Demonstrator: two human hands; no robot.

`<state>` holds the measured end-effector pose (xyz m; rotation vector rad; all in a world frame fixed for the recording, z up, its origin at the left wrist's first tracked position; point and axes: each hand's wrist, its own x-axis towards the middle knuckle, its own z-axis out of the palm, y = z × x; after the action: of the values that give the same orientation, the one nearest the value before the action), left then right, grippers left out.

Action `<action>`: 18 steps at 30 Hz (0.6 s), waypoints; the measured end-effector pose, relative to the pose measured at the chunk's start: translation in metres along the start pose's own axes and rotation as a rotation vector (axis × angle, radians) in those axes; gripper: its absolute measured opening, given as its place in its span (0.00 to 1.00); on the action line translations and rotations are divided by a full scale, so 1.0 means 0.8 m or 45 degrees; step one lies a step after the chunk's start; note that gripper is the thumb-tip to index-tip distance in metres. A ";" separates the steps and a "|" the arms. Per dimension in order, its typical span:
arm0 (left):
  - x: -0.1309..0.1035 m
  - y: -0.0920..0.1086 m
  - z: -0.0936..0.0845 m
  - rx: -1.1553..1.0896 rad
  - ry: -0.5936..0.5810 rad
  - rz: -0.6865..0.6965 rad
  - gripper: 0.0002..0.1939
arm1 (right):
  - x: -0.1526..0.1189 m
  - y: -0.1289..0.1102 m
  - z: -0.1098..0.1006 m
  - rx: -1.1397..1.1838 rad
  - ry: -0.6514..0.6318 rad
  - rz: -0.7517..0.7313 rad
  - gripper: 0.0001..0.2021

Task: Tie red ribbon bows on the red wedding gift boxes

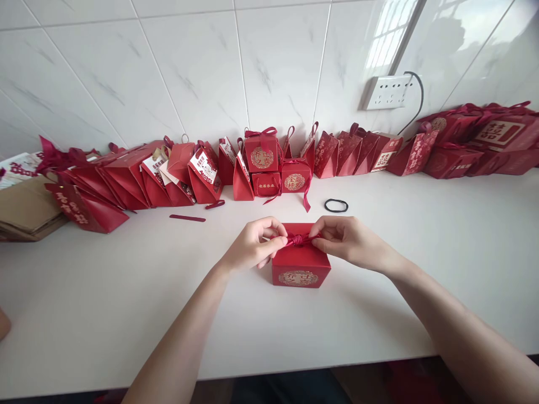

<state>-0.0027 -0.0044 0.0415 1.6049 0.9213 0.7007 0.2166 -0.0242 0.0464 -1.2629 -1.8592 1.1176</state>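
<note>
A red gift box (301, 275) with a round gold emblem on its front stands on the white table. Across its top runs a dark red ribbon (297, 240), knotted in the middle. My left hand (256, 242) pinches the ribbon just left of the knot, thumb against fingers. On the other side, my right hand (340, 238) pinches the ribbon to the right of the knot. Both hands hover at the box's top edges and partly hide its sides. The ribbon's loose ends are hidden by my fingers.
Red gift boxes (135, 168) line the tiled wall, with more stacked boxes (501, 134) at the right. A black hair tie (336, 205) and a short ribbon strip (187, 217) lie behind my hands. Flat brown cardboard (29, 207) sits far left. A power strip (387, 92) hangs on the wall.
</note>
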 end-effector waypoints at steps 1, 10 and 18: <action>0.000 0.000 0.000 -0.006 -0.016 -0.005 0.06 | 0.000 0.001 0.001 0.012 0.038 -0.016 0.06; 0.000 0.000 0.001 -0.021 -0.021 -0.030 0.11 | -0.003 -0.005 0.005 -0.280 0.164 -0.071 0.12; 0.001 0.000 0.000 -0.019 -0.029 -0.021 0.12 | 0.000 0.002 0.002 -0.292 0.164 -0.195 0.06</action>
<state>-0.0023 -0.0041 0.0416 1.5874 0.9100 0.6748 0.2156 -0.0244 0.0444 -1.2605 -1.9902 0.7413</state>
